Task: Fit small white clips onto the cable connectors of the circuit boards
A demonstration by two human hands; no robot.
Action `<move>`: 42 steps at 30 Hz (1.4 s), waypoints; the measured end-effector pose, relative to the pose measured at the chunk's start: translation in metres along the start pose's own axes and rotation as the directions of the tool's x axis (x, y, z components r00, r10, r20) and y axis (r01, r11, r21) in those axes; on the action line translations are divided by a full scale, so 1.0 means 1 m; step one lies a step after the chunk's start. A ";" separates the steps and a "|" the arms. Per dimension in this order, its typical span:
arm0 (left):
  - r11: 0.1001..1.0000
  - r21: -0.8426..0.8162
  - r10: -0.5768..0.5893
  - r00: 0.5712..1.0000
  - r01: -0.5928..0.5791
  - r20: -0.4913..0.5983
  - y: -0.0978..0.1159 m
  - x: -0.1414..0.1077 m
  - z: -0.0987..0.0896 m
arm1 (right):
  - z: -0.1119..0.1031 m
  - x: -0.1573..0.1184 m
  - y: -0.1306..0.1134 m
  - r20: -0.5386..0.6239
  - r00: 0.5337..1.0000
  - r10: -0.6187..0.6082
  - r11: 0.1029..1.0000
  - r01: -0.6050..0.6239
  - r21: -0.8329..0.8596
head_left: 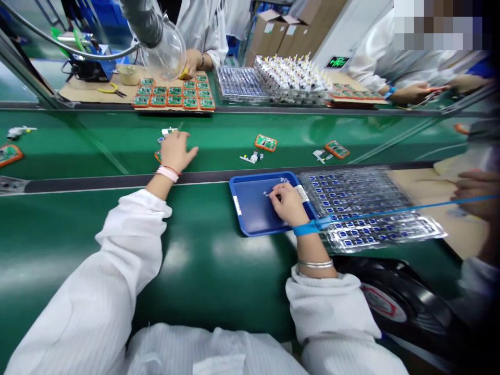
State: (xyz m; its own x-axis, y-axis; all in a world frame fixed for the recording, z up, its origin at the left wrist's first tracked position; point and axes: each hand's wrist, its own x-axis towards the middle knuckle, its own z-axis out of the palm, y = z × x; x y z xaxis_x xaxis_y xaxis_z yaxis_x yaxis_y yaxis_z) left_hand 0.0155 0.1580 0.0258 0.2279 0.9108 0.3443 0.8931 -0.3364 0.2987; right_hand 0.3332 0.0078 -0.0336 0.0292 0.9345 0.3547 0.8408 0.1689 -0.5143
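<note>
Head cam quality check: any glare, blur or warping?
Head view: wide-angle warping bends the green conveyor belt, and soft white glare streaks lie across it; the right edge darkens and smears, blurring a co-worker's hand; a pixelated block covers the top-right corner; the right hand is fairly sharp.

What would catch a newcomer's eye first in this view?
The wide green conveyor belt fills the view, with orange-framed circuit boards lying along its far section. Nearer, the right hand works over a blue tray, beside stacked clear trays of small blue parts. The left hand rests spread on the belt.
</note>
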 end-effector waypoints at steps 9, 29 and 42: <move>0.961 -0.112 0.274 0.912 -0.251 0.306 0.143 0.032 0.089 | 0.003 -0.003 -0.005 -0.030 0.999 -0.025 1.000 0.025 -0.015; 0.986 -0.043 0.167 0.974 -0.162 0.155 -0.006 0.003 0.027 | 0.006 -0.005 0.000 -0.047 0.999 -0.026 1.000 0.025 -0.015; 0.996 -0.083 0.023 0.995 -0.015 0.094 -0.001 -0.012 0.018 | 0.000 -0.005 -0.047 -0.230 0.968 -0.100 0.993 0.113 0.042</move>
State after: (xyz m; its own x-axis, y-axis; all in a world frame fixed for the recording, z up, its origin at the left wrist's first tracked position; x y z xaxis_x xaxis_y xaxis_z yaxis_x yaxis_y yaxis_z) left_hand 0.0186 0.1518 0.0057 0.2836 0.9212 0.2663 0.8542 -0.3688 0.3665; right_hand 0.2941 -0.0051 -0.0112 0.0683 0.8156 0.5745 0.8153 0.2862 -0.5033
